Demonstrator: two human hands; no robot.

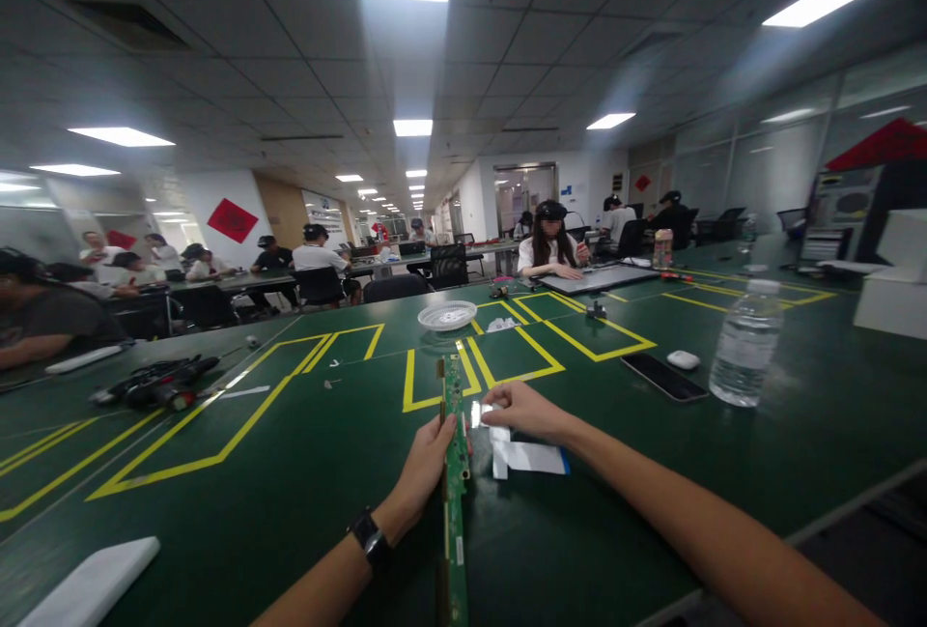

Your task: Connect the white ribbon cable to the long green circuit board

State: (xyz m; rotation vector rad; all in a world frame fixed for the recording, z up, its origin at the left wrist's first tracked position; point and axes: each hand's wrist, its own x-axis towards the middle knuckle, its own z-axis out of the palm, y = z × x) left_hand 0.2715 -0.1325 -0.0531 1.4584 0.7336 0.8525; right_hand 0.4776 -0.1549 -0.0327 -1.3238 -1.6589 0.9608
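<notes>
A long, narrow green circuit board (455, 511) runs away from me over the green table. My left hand (422, 472), with a black watch on the wrist, grips it by its left edge near the middle. Just right of the board, my right hand (522, 411) is closed, its thumb and fingertips pinching the white flat ribbon cable (536, 458) near its shiny upper end. The cable is folded and has a blue tip at its right end. Whether the cable is joined to the board I cannot tell.
A white woven basket (447, 316) stands beyond the board. To the right are a black phone (662, 377), a white earbud case (683, 359) and a water bottle (745, 342). Black cabled gear (155, 384) lies left. A person (551, 245) sits across the table.
</notes>
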